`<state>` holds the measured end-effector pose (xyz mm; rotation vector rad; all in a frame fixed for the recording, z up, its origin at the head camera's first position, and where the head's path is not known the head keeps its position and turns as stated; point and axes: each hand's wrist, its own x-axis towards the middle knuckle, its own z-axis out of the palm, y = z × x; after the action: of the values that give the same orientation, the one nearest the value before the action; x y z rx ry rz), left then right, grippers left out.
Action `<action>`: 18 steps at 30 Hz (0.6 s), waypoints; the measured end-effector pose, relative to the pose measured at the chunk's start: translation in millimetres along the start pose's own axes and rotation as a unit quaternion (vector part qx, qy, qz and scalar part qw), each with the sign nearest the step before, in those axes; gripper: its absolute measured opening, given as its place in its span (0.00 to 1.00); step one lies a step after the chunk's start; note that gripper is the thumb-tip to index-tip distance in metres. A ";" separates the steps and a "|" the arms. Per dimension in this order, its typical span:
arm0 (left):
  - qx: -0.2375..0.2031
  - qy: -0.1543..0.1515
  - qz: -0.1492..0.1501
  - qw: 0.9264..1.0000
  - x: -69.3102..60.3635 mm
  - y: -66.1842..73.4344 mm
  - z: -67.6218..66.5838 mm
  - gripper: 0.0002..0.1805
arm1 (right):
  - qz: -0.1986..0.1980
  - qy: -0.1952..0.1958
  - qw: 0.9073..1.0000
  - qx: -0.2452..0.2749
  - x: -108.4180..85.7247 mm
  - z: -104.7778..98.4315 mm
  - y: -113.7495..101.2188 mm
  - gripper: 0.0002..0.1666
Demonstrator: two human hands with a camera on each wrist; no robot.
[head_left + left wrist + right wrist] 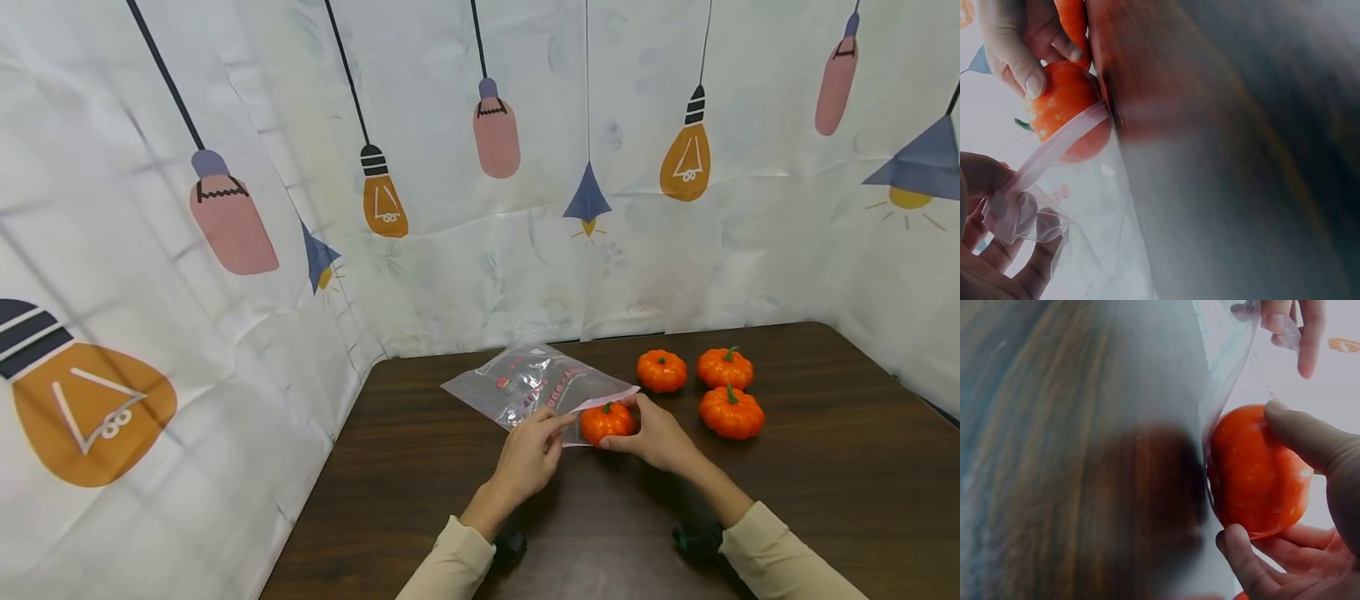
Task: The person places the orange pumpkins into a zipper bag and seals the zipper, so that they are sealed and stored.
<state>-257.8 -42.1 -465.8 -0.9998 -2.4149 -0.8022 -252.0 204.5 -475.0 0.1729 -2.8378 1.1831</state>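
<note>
A clear zip bag (525, 383) with red print lies flat on the dark table, its pink-edged mouth facing right. My left hand (528, 457) pinches the edge of that mouth, and the clear film bunches between thumb and fingers in the left wrist view. With thumb and fingers my right hand (660, 435) grips a small orange pumpkin (1260, 472) at the opening. Part of this pumpkin sits behind the bag's pink strip (1054, 144), so it is partly inside. Its green stem (1023, 124) points away from the table.
Behind and right of my right hand stand three more orange pumpkins: one nearer the bag (662, 371), one at the back (725, 367) and one in front (732, 412). A white lamp-patterned cloth (465, 275) hangs behind the brown table (600, 533).
</note>
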 end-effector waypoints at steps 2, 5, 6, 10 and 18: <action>-0.010 0.003 0.000 1.000 0.7 0.6 0.2 0.20 | 0.000 0.005 1.000 0.004 1.2 -0.1 -2.6 0.51; -0.020 0.014 0.000 1.000 1.6 1.1 0.5 0.21 | -0.009 0.013 1.000 0.010 4.0 1.3 -6.4 0.51; -0.024 0.018 -0.001 1.000 1.8 1.1 0.5 0.21 | -0.013 0.016 1.000 0.012 5.1 2.4 -7.6 0.50; -0.030 0.028 0.001 0.999 2.7 0.7 -0.3 0.24 | -0.018 0.028 0.999 0.019 9.7 8.1 -11.0 0.50; -0.022 0.049 0.015 0.998 2.9 -0.8 1.5 0.25 | 0.016 0.048 0.998 0.023 19.5 16.1 -8.3 0.49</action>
<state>-260.4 -40.2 -465.6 -0.9883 -2.3029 -0.8771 -270.5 185.7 -478.5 0.0704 -2.7426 1.2282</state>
